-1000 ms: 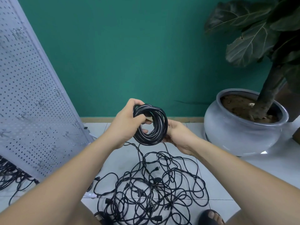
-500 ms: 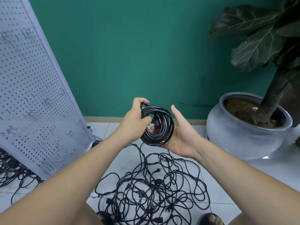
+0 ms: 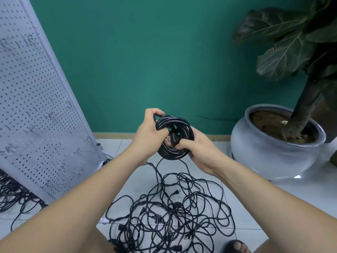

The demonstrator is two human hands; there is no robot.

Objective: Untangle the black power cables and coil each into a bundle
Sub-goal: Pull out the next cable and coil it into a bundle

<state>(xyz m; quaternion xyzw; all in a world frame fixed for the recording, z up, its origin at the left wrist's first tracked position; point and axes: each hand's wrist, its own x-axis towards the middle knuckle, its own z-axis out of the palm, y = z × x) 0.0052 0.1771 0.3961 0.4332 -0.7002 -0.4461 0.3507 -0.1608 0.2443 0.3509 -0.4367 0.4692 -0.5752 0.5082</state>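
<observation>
Curling from flat, the right hand (image 3: 200, 152) now pinches the plug (image 3: 173, 136) inside the coil (image 3: 169, 155), the left hand (image 3: 147, 136) gripping its rim, above the floor (image 3: 273, 194) near its far edge; this bundle seems nearly finished, the tangle (image 3: 169, 212) untouched.

We hold a coiled black cable (image 3: 173, 137) between our left hand (image 3: 148, 133) and right hand (image 3: 197, 149); below them a tangled cable pile (image 3: 169, 214) covers the tiled floor (image 3: 255, 198).
</observation>
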